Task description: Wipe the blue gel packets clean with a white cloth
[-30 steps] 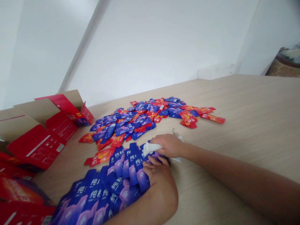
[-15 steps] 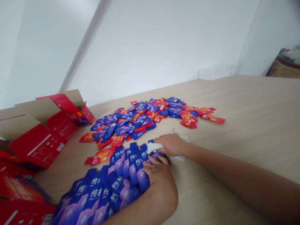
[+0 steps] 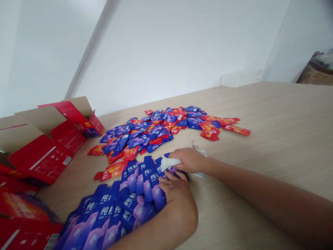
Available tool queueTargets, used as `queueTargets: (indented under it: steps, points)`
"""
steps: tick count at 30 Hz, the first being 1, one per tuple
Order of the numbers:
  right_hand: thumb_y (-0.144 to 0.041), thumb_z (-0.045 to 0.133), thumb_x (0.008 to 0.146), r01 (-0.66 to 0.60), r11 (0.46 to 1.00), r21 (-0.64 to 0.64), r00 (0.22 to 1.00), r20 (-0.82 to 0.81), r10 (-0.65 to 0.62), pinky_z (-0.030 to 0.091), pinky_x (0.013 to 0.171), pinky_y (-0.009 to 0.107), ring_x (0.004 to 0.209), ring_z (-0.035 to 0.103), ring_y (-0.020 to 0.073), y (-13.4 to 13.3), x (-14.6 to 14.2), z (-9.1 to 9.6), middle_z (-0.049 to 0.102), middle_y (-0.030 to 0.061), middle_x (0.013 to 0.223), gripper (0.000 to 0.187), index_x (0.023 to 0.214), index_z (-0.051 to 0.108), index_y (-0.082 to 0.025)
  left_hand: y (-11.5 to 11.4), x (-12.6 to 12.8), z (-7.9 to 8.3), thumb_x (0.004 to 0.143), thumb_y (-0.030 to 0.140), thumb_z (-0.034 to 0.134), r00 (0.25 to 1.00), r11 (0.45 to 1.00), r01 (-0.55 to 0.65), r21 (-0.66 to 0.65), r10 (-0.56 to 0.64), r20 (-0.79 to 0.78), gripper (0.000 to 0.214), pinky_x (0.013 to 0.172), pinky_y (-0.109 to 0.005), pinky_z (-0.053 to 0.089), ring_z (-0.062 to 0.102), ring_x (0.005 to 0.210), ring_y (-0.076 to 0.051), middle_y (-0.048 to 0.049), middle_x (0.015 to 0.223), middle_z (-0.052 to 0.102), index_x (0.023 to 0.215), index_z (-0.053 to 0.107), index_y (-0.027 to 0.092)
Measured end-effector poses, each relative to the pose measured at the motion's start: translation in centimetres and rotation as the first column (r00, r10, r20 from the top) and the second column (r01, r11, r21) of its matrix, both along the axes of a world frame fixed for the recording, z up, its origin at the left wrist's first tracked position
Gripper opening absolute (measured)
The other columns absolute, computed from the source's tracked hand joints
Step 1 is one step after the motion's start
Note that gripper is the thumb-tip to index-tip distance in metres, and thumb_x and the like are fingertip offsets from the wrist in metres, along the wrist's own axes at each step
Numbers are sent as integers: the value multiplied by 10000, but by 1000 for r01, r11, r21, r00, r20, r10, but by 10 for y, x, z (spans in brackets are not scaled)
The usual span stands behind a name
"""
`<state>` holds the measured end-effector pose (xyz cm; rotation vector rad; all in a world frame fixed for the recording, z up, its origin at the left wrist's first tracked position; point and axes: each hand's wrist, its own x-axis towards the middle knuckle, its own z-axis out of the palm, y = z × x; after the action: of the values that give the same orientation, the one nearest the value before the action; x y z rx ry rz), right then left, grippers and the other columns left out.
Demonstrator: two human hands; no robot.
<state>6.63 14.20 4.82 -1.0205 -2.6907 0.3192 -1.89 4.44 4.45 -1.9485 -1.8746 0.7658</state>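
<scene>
My right hand (image 3: 189, 160) is closed around a crumpled white tissue (image 3: 170, 163). Part of the tissue lies over the top of a blue-and-purple sachet, and another white piece (image 3: 202, 152) shows behind the hand. Just below, my left hand (image 3: 177, 187) rests with its fingers spread on the end of a row of overlapping blue sachets (image 3: 148, 180). The sachet right under its fingers is partly hidden. More blue sachets (image 3: 96, 218) lie in overlapping rows at the lower left, partly covered by my left forearm.
Beyond my hands a loose heap of mixed blue and red-orange sachets (image 3: 156, 130) spreads over the wooden table (image 3: 273, 139). Opened red cartons (image 3: 43, 158) stand along the left side. A white box-like ledge (image 3: 240, 78) sits by the wall at the back.
The tissue in my right hand has shifted slightly left over the sachet's top. My left hand stays nearly in place. The view has moved a little.
</scene>
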Motion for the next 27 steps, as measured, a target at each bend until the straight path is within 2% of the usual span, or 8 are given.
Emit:
queueTargets:
  steps: [5, 9, 12, 14, 18, 21, 24, 27]
  points:
    - [-329, 536, 798, 7, 1000, 3, 998, 56, -7, 387, 717, 280, 901, 585, 216, -3, -2, 3, 646, 59, 977, 267, 1040, 571, -220, 1, 0, 0, 781, -48, 275, 1000, 1000, 11, 1, -11, 10, 607, 800, -500, 505, 561, 1046, -358, -264, 1280, 495, 1342, 395, 150]
    - [-337, 530, 807, -8, 999, 42, 1000, 7, 8, 386, 721, 280, 901, 582, 212, -5, -4, 3, 638, 57, 977, 275, 1051, 568, -218, 2, 0, -4, 786, -46, 277, 999, 1000, -13, 27, 12, 35, 583, 786, -510, 511, 555, 1054, -364, -263, 1264, 512, 1314, 437, 143]
    - [-330, 527, 813, -21, 1000, 4, 1000, 14, 21, 386, 717, 272, 907, 584, 209, -4, -5, 0, 645, 49, 974, 254, 1038, 577, -225, 1, 0, -3, 769, -66, 274, 1000, 1000, -8, 10, 7, 26, 603, 808, -499, 505, 548, 1065, -357, -259, 1270, 508, 1318, 430, 129]
    - [-322, 544, 802, 23, 1000, -18, 999, 49, -22, 387, 713, 276, 903, 587, 215, -1, -3, -1, 650, 56, 977, 265, 1046, 579, -225, 1, 1, -1, 770, -62, 269, 1000, 1000, 5, 0, -5, 22, 618, 806, -504, 505, 561, 1048, -356, -261, 1281, 495, 1339, 400, 143]
    - [-307, 559, 791, 116, 992, 43, 993, 11, -117, 388, 744, 299, 929, 579, 229, 3, 1, -1, 639, 72, 1027, 315, 1094, 560, -219, 1, 0, 1, 777, -46, 268, 1000, 1000, 1, -24, 0, 30, 620, 793, -516, 506, 562, 1048, -362, -262, 1283, 490, 1346, 392, 166]
    - [-302, 540, 802, 59, 997, 44, 997, -45, -57, 386, 765, 291, 944, 575, 216, 3, 0, -1, 639, 61, 1031, 305, 1095, 557, -219, 1, -1, -1, 774, -42, 273, 1000, 1000, 1, -8, -1, 29, 617, 800, -513, 503, 563, 1046, -363, -270, 1279, 491, 1346, 393, 158]
    - [-328, 542, 798, -17, 1000, -10, 1000, -7, 17, 390, 740, 277, 923, 584, 212, 2, -2, -1, 653, 53, 996, 270, 1043, 579, -219, 0, -1, -3, 771, -46, 278, 1000, 1000, 8, 15, -8, 15, 613, 798, -505, 507, 567, 1042, -359, -263, 1275, 501, 1337, 406, 152]
    - [-331, 551, 792, 15, 999, -42, 999, 38, -13, 391, 724, 276, 911, 592, 215, 3, 0, -3, 658, 55, 993, 291, 1064, 576, -231, -1, 0, -2, 776, -47, 284, 1000, 1000, 10, 25, -10, 13, 615, 802, -513, 504, 565, 1047, -357, -260, 1283, 494, 1343, 396, 163]
